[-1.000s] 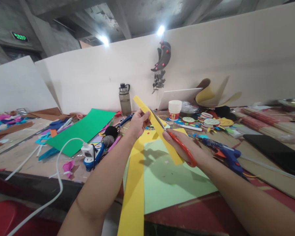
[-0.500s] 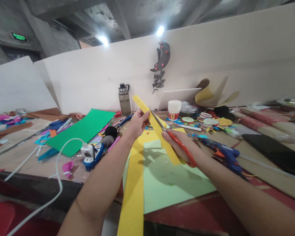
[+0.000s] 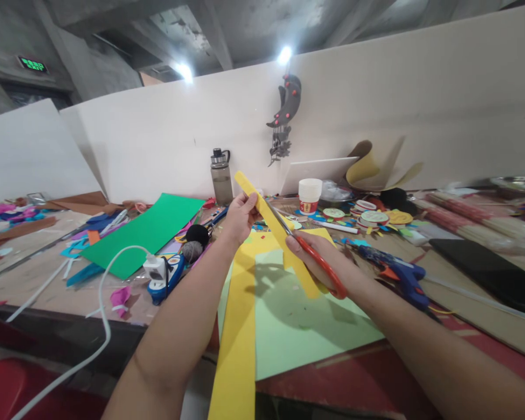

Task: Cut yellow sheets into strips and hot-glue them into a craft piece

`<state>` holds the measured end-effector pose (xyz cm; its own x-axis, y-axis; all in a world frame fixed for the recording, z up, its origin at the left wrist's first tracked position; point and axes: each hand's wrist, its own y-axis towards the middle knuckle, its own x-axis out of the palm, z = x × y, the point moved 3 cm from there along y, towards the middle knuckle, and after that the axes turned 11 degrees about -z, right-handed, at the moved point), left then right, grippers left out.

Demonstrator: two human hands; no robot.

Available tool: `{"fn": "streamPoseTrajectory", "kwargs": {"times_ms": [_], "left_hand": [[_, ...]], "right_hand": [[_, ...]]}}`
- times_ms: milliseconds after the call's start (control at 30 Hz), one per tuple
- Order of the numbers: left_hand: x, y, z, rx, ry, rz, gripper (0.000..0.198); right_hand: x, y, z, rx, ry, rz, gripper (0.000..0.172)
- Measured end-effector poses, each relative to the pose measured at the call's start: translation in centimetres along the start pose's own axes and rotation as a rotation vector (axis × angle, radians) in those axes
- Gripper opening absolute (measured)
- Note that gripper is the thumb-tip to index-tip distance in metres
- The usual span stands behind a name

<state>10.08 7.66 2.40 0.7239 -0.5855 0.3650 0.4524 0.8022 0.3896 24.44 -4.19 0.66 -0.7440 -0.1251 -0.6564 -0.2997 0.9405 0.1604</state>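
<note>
up above the bench, the left hand (image 3: 238, 217) pinches the upper end of a yellow paper strip (image 3: 275, 232) — it slants down past the right hand (image 3: 317, 263), whose fingers grip red-handled scissors (image 3: 308, 256), blades biting the strip's edge, over the pale green sheet (image 3: 297, 326).

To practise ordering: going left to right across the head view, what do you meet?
Green sheet, water bottle, left hand gripping yellow strip, right hand holding red scissors, blue glue gun, black sheet.
</note>
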Motion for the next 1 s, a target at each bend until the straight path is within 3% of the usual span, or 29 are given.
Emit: {"fn": "streamPoseTrajectory", "kwargs": {"times_ms": [167, 800, 1000], "left_hand": [[0.55, -0.14, -0.55, -0.039, 0.009, -0.056, 0.035], [0.83, -0.23, -0.5, -0.027, -0.013, -0.065, 0.033], [0.37, -0.12, -0.35, -0.018, -0.014, 0.008, 0.034]], "right_hand": [[0.06, 0.13, 0.29, -0.004, -0.002, 0.023, 0.037], [-0.04, -0.18, -0.14, 0.025, -0.002, 0.074, 0.042], [0.09, -0.04, 0.24, 0.009, 0.014, 0.057, 0.044]]}}
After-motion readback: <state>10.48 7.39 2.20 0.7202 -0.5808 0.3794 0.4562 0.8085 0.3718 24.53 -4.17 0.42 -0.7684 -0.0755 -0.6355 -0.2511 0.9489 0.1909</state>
